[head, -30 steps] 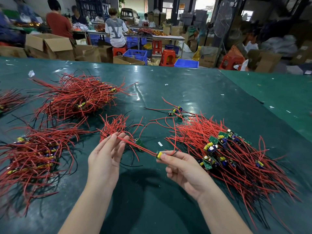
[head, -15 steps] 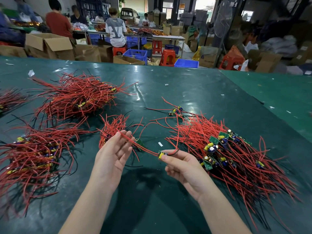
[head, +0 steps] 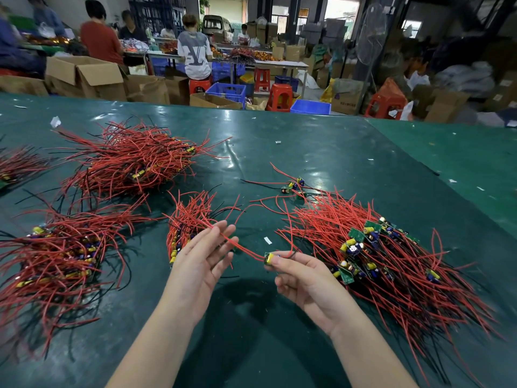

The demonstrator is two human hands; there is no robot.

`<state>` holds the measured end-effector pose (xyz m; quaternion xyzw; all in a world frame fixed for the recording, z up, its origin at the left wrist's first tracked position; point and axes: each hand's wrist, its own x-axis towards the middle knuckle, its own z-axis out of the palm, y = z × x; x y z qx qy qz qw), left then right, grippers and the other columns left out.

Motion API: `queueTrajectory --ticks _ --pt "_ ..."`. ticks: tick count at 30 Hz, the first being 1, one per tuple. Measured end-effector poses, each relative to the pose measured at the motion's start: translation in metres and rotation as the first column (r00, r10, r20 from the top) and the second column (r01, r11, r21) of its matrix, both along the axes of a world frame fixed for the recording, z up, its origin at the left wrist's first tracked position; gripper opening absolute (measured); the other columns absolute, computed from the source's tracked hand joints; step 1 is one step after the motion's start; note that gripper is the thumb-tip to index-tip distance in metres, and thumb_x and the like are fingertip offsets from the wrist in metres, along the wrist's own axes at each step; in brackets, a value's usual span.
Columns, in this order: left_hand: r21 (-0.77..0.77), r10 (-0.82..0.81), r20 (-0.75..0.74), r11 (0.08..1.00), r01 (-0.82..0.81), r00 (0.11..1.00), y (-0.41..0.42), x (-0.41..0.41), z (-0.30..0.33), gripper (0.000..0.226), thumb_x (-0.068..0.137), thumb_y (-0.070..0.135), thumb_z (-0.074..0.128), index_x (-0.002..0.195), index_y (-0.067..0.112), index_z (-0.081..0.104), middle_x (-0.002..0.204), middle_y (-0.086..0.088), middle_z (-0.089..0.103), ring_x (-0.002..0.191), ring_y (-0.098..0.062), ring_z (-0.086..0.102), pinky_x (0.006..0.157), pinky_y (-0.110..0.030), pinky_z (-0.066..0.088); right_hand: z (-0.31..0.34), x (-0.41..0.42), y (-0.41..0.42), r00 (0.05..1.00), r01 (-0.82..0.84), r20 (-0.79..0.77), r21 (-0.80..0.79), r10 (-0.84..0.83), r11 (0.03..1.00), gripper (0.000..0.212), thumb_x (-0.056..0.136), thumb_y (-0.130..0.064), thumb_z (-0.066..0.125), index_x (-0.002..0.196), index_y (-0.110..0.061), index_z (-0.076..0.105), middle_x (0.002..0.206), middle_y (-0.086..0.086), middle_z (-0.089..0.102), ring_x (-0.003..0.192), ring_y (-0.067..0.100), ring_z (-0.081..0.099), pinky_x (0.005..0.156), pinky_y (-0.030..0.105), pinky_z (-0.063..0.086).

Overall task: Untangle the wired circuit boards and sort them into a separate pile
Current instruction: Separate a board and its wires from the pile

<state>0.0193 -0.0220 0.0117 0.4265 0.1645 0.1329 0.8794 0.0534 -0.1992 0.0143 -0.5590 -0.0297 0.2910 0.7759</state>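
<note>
Head view: right hand (head: 305, 281) pinches a small board (head: 270, 259) above the table (head: 321, 152). Its red wire (head: 243, 249) runs left, across the straight fingers (head: 216, 236) of the left hand (head: 198, 264), toward the small pile (head: 190, 222).

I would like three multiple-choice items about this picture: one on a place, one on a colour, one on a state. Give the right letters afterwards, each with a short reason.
1. Where does the big tangled pile with green circuit boards on top lie?
A. to the person's right
B. at the table's far edge
C. in a cardboard box

2. What colour are most wires?
A. blue
B. red
C. white

3. What does the right hand do?
A. lies flat on the table
B. pinches a small circuit board
C. hangs idle

Answers:
1 A: the tangled pile lies on the green table, right of the right hand.
2 B: the piles are almost all red wires.
3 B: thumb and finger pinch the small circuit board, whose red wire runs over the fingers of the left hand.
</note>
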Motion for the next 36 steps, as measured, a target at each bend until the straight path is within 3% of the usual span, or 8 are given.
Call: queueTrajectory --ticks 5,11,14,22,31,36 --pt "-0.031 0.083 0.050 0.996 -0.081 0.995 0.005 0.001 -0.003 0.015 0.088 0.008 0.062 0.100 0.010 0.070 0.096 -0.003 0.075 0.078 -0.010 0.072 0.058 -0.014 0.053 0.002 -0.002 -0.001 0.999 -0.035 -0.028 0.012 0.036 0.999 0.021 0.054 -0.029 0.082 0.074 -0.022 0.078 0.085 0.007 0.074 0.052 0.005 0.060 0.055 0.017 0.051" --pt "0.290 0.238 0.130 0.919 -0.267 0.962 0.002 0.001 -0.009 0.012 0.089 0.001 0.063 0.091 0.007 0.072 0.087 -0.004 0.076 0.075 -0.013 0.072 0.060 -0.016 0.054 0.002 -0.003 0.000 0.998 -0.058 0.010 -0.019 0.058 0.998 0.025 0.055 -0.030 0.083 0.077 -0.020 0.078 0.088 0.008 0.075 0.053 0.006 0.059 0.058 0.017 0.052" --pt "0.356 0.258 0.167 0.884 -0.302 0.952 0.002 0.000 -0.010 0.012 0.089 0.001 0.064 0.089 0.009 0.073 0.084 -0.004 0.076 0.074 -0.014 0.072 0.061 -0.018 0.054 0.002 -0.003 0.000 0.997 -0.061 0.034 -0.028 0.062 0.998 0.026 0.056 -0.029 0.083 0.079 -0.019 0.078 0.088 0.008 0.074 0.054 0.006 0.058 0.059 0.018 0.051" --pt "0.215 0.025 0.085 0.976 -0.043 0.996 -0.002 -0.001 -0.004 0.018 0.083 -0.001 0.065 0.100 0.004 0.066 0.085 -0.010 0.075 0.073 -0.016 0.072 0.061 -0.019 0.054 0.001 -0.004 0.000 0.997 -0.020 0.069 -0.049 0.024 0.999 0.026 0.056 -0.029 0.082 0.079 -0.020 0.079 0.086 0.007 0.074 0.054 0.006 0.058 0.058 0.018 0.051" --pt "0.362 0.108 0.109 0.922 -0.140 0.988 -0.006 -0.001 -0.007 0.012 0.083 -0.005 0.067 0.092 0.002 0.068 0.080 -0.013 0.075 0.072 -0.019 0.073 0.060 -0.020 0.055 -0.001 -0.007 0.004 0.981 0.001 0.195 -0.106 0.020 0.994 0.024 0.059 -0.027 0.082 0.081 -0.019 0.078 0.075 0.000 0.070 0.054 0.009 0.057 0.059 0.020 0.050" --pt "0.330 0.021 0.025 0.944 -0.028 0.999 -0.005 0.001 -0.008 0.013 0.083 -0.002 0.068 0.096 0.003 0.067 0.077 -0.012 0.074 0.068 -0.017 0.071 0.059 -0.022 0.055 -0.002 -0.006 0.004 0.971 0.073 0.236 -0.112 -0.044 0.991 0.013 0.075 -0.010 0.077 0.079 -0.022 0.078 0.073 -0.004 0.070 0.054 0.007 0.057 0.057 0.019 0.050"
